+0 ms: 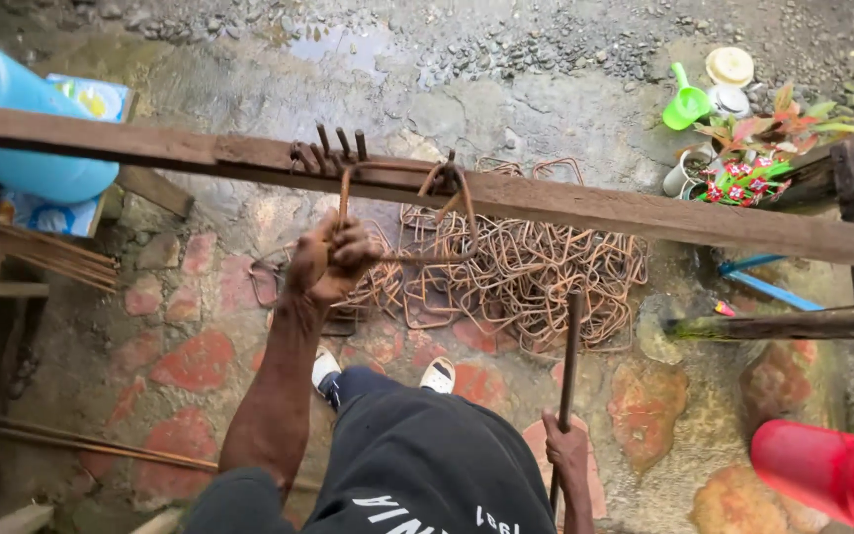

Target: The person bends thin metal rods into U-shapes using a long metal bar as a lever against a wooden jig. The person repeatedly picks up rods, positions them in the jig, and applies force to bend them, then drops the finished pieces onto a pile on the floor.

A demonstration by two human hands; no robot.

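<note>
My left hand [328, 261] is closed around a rusty bent wire stirrup [417, 222], held up against the long wooden beam [644, 213] that crosses the view. Several metal pegs [333, 148] stick up from the beam just above the stirrup. My right hand [567, 450] grips the lower end of a dark steel bending bar [570, 366] that stands nearly upright by my leg. A heap of finished rusty square stirrups [526, 277] lies on the ground beyond the beam.
A blue plastic drum [12, 129] lies at the far left, with long rods [32, 252] beneath it. A red bucket [832, 475] sits at the lower right. A potted plant [753, 148], green scoop [686, 104] and cups stand at the upper right. The ground is wet stone.
</note>
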